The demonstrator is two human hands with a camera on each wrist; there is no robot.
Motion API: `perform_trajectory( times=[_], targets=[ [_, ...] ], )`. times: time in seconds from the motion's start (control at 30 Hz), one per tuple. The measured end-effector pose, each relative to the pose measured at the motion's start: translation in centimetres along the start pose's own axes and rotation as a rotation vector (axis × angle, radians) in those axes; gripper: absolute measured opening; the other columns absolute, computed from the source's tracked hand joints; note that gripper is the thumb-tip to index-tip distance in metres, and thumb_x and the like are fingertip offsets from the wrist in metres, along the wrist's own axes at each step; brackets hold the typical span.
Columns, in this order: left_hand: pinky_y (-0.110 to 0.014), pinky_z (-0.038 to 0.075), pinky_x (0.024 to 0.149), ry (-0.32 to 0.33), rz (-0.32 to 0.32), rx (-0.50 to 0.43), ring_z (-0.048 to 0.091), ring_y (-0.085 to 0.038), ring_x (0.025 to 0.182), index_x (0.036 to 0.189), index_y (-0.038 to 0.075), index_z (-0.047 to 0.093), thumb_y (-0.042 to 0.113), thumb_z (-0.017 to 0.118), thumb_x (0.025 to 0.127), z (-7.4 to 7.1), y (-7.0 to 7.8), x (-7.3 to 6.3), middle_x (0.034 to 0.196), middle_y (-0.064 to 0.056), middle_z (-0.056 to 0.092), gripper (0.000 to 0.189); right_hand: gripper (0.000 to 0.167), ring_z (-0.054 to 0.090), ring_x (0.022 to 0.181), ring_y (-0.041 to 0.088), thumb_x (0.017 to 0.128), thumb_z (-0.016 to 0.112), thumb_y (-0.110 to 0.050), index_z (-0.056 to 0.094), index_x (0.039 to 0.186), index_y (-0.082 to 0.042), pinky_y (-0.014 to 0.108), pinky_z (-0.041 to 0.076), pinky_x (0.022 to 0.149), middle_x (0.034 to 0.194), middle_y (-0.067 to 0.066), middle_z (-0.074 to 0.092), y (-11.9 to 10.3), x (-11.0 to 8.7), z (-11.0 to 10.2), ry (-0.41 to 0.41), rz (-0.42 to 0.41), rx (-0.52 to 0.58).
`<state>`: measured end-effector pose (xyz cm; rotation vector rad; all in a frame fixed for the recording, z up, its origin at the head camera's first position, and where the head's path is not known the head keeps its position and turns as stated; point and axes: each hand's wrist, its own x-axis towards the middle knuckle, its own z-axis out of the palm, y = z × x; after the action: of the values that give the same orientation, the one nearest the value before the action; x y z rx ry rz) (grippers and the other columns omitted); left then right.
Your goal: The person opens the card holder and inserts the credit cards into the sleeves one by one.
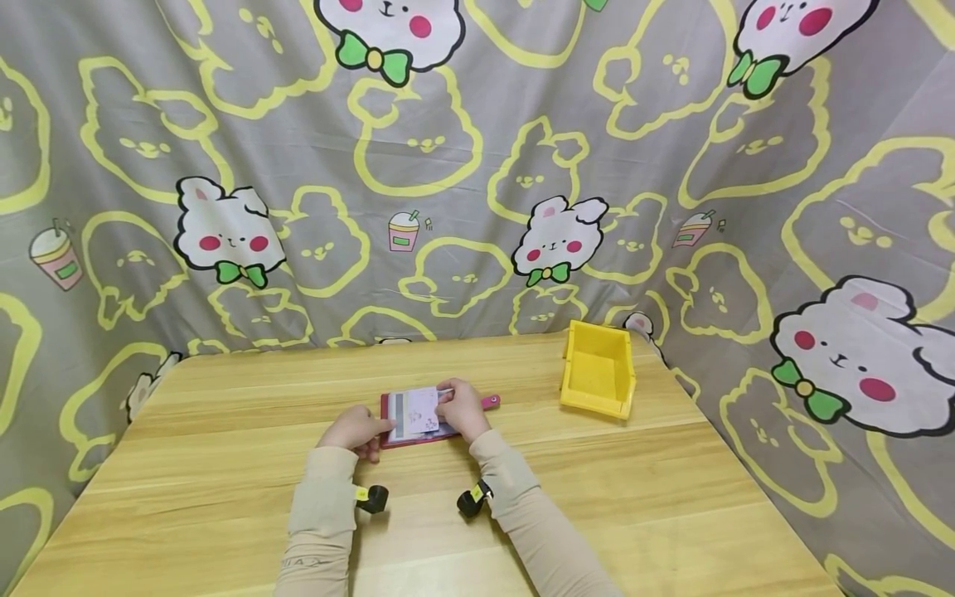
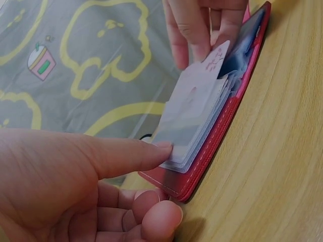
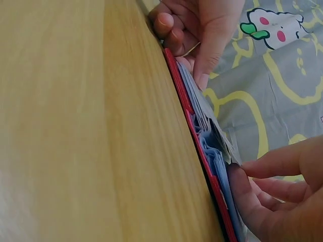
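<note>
A red card holder [image 1: 384,410] lies spread open on the table, its clear plastic sleeves [image 2: 189,154] stacked inside. My left hand [image 1: 354,429] holds its left end, the thumb pressing on the sleeves and the other fingers curled by the cover's edge. Between thumb and fingers, my right hand [image 1: 464,410] pinches the right end of a pale card [image 1: 422,410] with a small pinkish print. The card's other end lies within a sleeve, under the clear plastic. A pink strap [image 1: 490,402] with a snap sticks out beyond my right hand.
A yellow plastic bin [image 1: 597,373] stands at the back right of the wooden table [image 1: 656,506]. A grey curtain [image 1: 462,207] with cartoon rabbits hangs along the back and sides. Small black cameras [image 1: 373,499] are worn on both wrists.
</note>
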<state>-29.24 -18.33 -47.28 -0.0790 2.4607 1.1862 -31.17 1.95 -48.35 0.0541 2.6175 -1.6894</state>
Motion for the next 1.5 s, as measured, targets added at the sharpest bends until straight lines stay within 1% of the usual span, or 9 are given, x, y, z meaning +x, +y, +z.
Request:
perform_trajectory(
  times=[0.2, 0.37, 0.47, 0.7, 0.93, 1.17, 1.27, 1.37, 1.5],
  targets=[
    [-0.021, 0.039, 0.044, -0.001, -0.014, 0.005, 0.054, -0.011, 0.044, 0.078, 0.003, 0.056, 0.03, 0.062, 0.094, 0.1, 0.1, 0.0, 0.051, -0.001, 0.053, 0.032, 0.037, 0.051, 0.061, 0.01, 0.074, 0.063, 0.014, 0.065, 0.109, 0.003, 0.02, 0.048, 0.053, 0.074, 0.002, 0.055, 0.0, 0.0, 0.2, -0.002, -0.012, -0.039],
    [-0.022, 0.04, 0.045, -0.002, -0.027, 0.0, 0.055, -0.011, 0.044, 0.081, 0.003, 0.055, 0.029, 0.062, 0.094, 0.1, 0.1, -0.1, 0.053, -0.001, 0.054, 0.03, 0.038, 0.052, 0.061, 0.009, 0.071, 0.065, 0.013, 0.065, 0.108, 0.003, 0.02, 0.048, 0.054, 0.075, 0.007, 0.062, -0.2, -0.1, 0.3, -0.001, -0.045, -0.078],
    [-0.022, 0.041, 0.045, -0.004, -0.022, 0.002, 0.055, -0.011, 0.045, 0.082, 0.003, 0.055, 0.029, 0.061, 0.094, 0.0, 0.1, -0.1, 0.054, -0.002, 0.054, 0.03, 0.039, 0.054, 0.062, 0.01, 0.071, 0.067, 0.012, 0.065, 0.109, 0.003, 0.02, 0.049, 0.055, 0.078, 0.01, 0.066, -0.4, -0.2, 0.4, 0.001, -0.057, -0.1],
    [-0.022, 0.042, 0.045, -0.003, -0.027, -0.006, 0.055, -0.011, 0.045, 0.08, 0.003, 0.055, 0.029, 0.062, 0.094, 0.1, 0.2, 0.0, 0.055, -0.002, 0.054, 0.03, 0.041, 0.064, 0.074, 0.015, 0.072, 0.069, 0.009, 0.065, 0.112, 0.002, 0.022, 0.05, 0.064, 0.086, 0.011, 0.072, -0.6, -0.4, 0.3, 0.013, -0.076, -0.15],
    [-0.022, 0.042, 0.045, -0.012, -0.022, 0.003, 0.056, -0.011, 0.044, 0.078, 0.003, 0.056, 0.028, 0.06, 0.095, 0.0, 0.3, 0.0, 0.054, -0.002, 0.055, 0.031, 0.042, 0.064, 0.076, 0.014, 0.075, 0.068, 0.006, 0.064, 0.116, 0.0, 0.023, 0.052, 0.063, 0.09, 0.01, 0.072, -0.9, -0.5, 0.5, -0.025, -0.052, -0.117],
    [-0.021, 0.041, 0.043, -0.009, 0.005, 0.022, 0.053, -0.01, 0.041, 0.059, 0.005, 0.056, 0.026, 0.054, 0.098, -0.1, 0.4, -0.1, 0.046, -0.002, 0.055, 0.044, 0.037, 0.065, 0.076, 0.014, 0.079, 0.069, 0.003, 0.064, 0.115, -0.001, 0.023, 0.054, 0.065, 0.093, 0.011, 0.072, -1.2, -0.8, 0.7, -0.059, -0.033, -0.081],
    [-0.02, 0.041, 0.042, -0.003, 0.01, 0.018, 0.052, -0.01, 0.04, 0.06, 0.005, 0.056, 0.025, 0.054, 0.099, -0.1, 0.4, -0.1, 0.046, -0.002, 0.055, 0.044, 0.036, 0.065, 0.075, 0.014, 0.08, 0.07, 0.002, 0.064, 0.115, -0.001, 0.024, 0.054, 0.065, 0.094, 0.013, 0.072, -1.2, -0.8, 0.8, -0.075, -0.036, -0.064],
    [-0.019, 0.04, 0.041, -0.002, 0.007, 0.008, 0.053, -0.01, 0.041, 0.063, 0.004, 0.057, 0.024, 0.054, 0.099, 0.0, 0.3, -0.1, 0.047, -0.002, 0.054, 0.041, 0.035, 0.066, 0.074, 0.015, 0.081, 0.069, 0.003, 0.063, 0.116, 0.0, 0.025, 0.056, 0.065, 0.095, 0.015, 0.071, -1.1, -0.8, 0.9, -0.095, -0.042, -0.037],
    [-0.019, 0.04, 0.041, -0.006, 0.004, -0.007, 0.053, -0.009, 0.041, 0.066, 0.003, 0.057, 0.023, 0.053, 0.099, 0.0, 0.1, 0.1, 0.048, -0.001, 0.053, 0.038, 0.035, 0.066, 0.076, 0.013, 0.083, 0.069, 0.002, 0.063, 0.117, 0.001, 0.024, 0.056, 0.066, 0.096, 0.014, 0.07, -0.8, -0.8, 1.1, -0.111, -0.066, -0.045]
  ],
)
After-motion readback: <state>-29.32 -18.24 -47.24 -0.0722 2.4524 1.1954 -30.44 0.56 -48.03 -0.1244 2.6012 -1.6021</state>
